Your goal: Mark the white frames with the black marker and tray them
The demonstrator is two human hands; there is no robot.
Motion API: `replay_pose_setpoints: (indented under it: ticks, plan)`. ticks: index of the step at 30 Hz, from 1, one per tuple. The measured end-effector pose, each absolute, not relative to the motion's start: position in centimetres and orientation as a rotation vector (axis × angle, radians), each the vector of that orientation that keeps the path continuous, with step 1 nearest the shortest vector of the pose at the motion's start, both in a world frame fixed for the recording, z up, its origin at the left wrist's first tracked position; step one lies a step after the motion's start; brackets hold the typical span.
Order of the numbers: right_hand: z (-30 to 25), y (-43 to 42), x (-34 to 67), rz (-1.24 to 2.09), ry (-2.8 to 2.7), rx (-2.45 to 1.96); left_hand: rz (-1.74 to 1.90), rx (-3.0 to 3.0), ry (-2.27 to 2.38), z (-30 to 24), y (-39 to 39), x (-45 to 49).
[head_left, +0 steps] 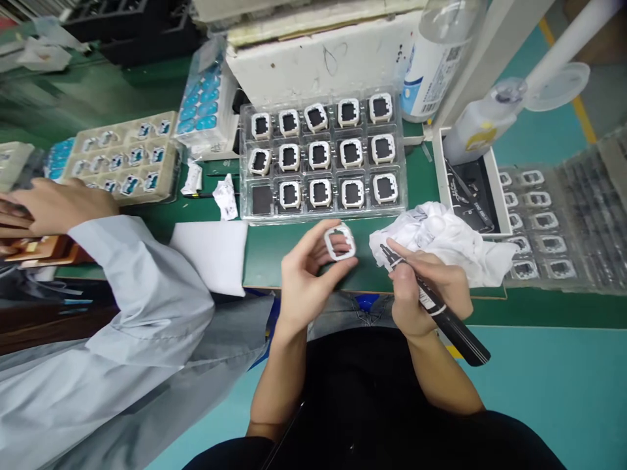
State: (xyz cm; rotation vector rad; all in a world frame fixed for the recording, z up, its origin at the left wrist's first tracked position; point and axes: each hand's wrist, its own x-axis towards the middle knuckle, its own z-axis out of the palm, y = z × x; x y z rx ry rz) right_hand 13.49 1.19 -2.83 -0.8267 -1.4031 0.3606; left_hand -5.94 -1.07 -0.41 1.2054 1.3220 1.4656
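Apparently the frame (343, 256) is light, thin and hollow, likely easy to bend, so its outer edges are the best hold. The left hand (306, 277) fingers (313, 238) pinch it there above the surface (274, 254), before the tray (401, 196). The right hand (424, 287) grips a pen (455, 326).

Bare mat (289, 251) between tray (323, 156) and hands

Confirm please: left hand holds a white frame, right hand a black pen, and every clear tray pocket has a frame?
Not every pocket: the head view shows the near-left pocket of the clear tray without one. The left hand with white frame and right hand with black pen are correct.
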Motion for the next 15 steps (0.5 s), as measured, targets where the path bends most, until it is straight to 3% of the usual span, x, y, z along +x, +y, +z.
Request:
replay_pose_setpoints:
  ticks: [4, 8, 11, 15]
  plan:
    - [-3.6, 1.3, 13.6, 0.38, -1.384, -0.798, 1.587, 1.58, 1.762, 0.7, 1.5, -12.8]
    - [-3.9, 1.5, 13.4, 0.349, -1.38, -0.82, 1.102, 1.79, 2.201, 1.9, 4.6, -20.6]
    - [-3.7, 1.5, 13.3, 0.322, -1.366, -0.84, 0.782, 1.835, 2.234, 2.3, 5.6, -23.6]
    - [-3.1, 1.4, 13.3, 0.32, -1.391, -0.887, 0.77, 1.865, 2.217, 3.1, 5.5, -23.3]
